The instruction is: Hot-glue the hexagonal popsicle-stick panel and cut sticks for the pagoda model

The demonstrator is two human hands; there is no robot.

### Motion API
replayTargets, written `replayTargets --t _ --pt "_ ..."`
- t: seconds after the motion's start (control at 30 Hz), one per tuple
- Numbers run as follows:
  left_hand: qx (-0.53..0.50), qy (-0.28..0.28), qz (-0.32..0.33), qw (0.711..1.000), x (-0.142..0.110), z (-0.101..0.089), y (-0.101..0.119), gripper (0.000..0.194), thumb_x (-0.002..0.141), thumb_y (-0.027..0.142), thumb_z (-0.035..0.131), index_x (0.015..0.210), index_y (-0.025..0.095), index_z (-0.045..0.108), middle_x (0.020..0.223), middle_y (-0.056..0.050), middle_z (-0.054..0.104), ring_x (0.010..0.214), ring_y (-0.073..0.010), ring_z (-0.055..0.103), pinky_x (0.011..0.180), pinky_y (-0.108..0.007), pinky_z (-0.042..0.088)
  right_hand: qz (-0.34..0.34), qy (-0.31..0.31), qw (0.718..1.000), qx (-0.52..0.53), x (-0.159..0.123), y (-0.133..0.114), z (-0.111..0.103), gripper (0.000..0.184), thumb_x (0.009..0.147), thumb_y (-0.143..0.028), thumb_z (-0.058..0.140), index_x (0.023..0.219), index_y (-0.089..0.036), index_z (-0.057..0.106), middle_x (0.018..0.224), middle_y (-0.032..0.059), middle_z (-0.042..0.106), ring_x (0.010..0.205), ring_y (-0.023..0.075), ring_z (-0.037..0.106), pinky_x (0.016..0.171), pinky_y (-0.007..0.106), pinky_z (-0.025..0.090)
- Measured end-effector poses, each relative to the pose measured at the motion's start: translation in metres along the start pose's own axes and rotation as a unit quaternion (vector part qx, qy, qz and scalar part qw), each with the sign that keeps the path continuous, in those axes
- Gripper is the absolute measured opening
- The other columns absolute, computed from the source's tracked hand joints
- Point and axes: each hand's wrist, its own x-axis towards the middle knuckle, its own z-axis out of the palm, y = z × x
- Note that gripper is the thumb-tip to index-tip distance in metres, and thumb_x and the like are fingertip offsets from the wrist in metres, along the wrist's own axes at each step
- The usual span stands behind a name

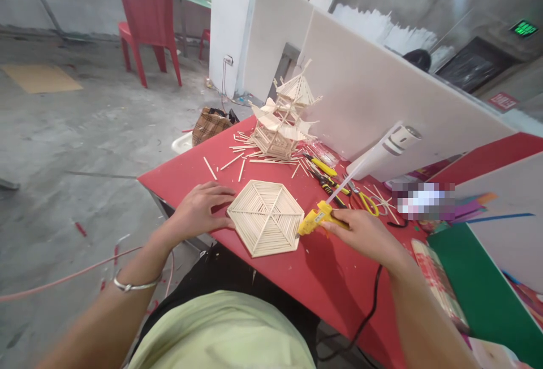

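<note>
— Grip?
— Right hand (365,232) clamped on one yellow plastic glue gun (317,217); nozzle down-left, long axis lower left to upper right. Left hand (198,210): fingers apart.
— Where?
— Gun at right edge, left hand at left corner of one pale hexagonal wooden-stick panel (259,232), flat on red table (271,270).
— Beyond?
— One pale stick pagoda (278,134), then two red chairs (146,4), one partly visible.

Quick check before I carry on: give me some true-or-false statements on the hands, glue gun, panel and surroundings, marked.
1. The right hand holds the yellow glue gun. True.
2. The left hand holds scissors. False: the left hand is at the left edge of the hexagonal panel.
3. The stick tower stands beyond the panel. True.
4. The tabletop is white. False: the tabletop is red.
</note>
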Motion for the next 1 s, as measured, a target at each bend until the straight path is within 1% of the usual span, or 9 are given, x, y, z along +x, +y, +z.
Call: replayTargets --t 0.17,0.33,0.43,0.57,0.73,0.87,1.0 --pt "-0.001 0.001 0.005 1.000 0.000 0.001 -0.001 0.056 0.075 0.067 0.067 0.114 0.027 0.073 0.124 -0.008 0.070 0.108 -0.0294 0.064 0.095 -0.041 0.044 0.041 0.071 0.996 -0.032 0.012 0.006 0.005 0.042 0.092 -0.055 0.047 0.066 -0.022 0.051 0.064 0.0011 0.060 0.059 0.0153 0.052 0.052 0.026 0.024" --pt "-0.008 0.000 0.000 1.000 0.000 0.000 0.000 0.055 0.075 0.066 0.068 0.114 0.028 0.073 0.124 -0.007 0.070 0.108 -0.0291 0.063 0.096 -0.041 0.044 0.053 0.116 0.991 0.028 0.021 0.011 0.015 0.044 0.090 -0.061 0.048 0.070 -0.023 0.056 0.059 -0.0005 0.057 0.054 0.0142 0.049 0.051 0.025 0.025" --pt "-0.014 0.007 0.001 1.000 0.000 0.000 0.000 0.055 0.075 0.067 0.068 0.113 0.028 0.074 0.122 -0.007 0.071 0.108 -0.0289 0.063 0.096 -0.041 0.045 0.060 0.123 0.989 0.051 0.024 0.014 0.023 0.046 0.089 -0.064 0.047 0.072 -0.023 0.059 0.058 -0.0012 0.055 0.053 0.0140 0.047 0.051 0.025 0.026" --pt "-0.023 0.013 0.002 1.000 0.001 -0.001 0.001 0.055 0.074 0.067 0.068 0.112 0.028 0.074 0.121 -0.007 0.071 0.106 -0.0286 0.064 0.096 -0.041 0.045 0.059 0.112 0.990 0.069 0.027 0.017 0.029 0.050 0.089 -0.066 0.046 0.072 -0.022 0.061 0.056 -0.0018 0.052 0.052 0.0137 0.046 0.050 0.025 0.026" --pt "-0.016 0.005 -0.001 1.000 0.001 -0.001 0.001 0.055 0.074 0.066 0.069 0.113 0.027 0.074 0.122 -0.007 0.070 0.107 -0.0288 0.063 0.096 -0.041 0.045 0.063 0.103 0.990 0.069 0.027 0.015 0.026 0.049 0.088 -0.066 0.046 0.071 -0.022 0.058 0.057 -0.0020 0.053 0.052 0.0135 0.045 0.051 0.025 0.026" --pt "-0.008 -0.002 -0.003 1.000 0.001 -0.001 0.000 0.056 0.075 0.067 0.068 0.115 0.028 0.073 0.123 -0.007 0.070 0.110 -0.0297 0.062 0.097 -0.042 0.044 0.069 0.104 0.991 0.057 0.027 0.014 0.023 0.049 0.089 -0.066 0.045 0.073 -0.022 0.061 0.058 -0.0006 0.056 0.053 0.0143 0.046 0.051 0.026 0.026" --pt "-0.005 -0.001 -0.002 1.000 0.001 -0.001 0.000 0.055 0.075 0.067 0.067 0.114 0.029 0.073 0.123 -0.007 0.070 0.109 -0.0293 0.063 0.097 -0.041 0.044 0.064 0.110 0.990 0.056 0.031 0.012 0.025 0.048 0.089 -0.064 0.047 0.070 -0.022 0.059 0.060 0.0002 0.058 0.053 0.0141 0.048 0.051 0.025 0.026"
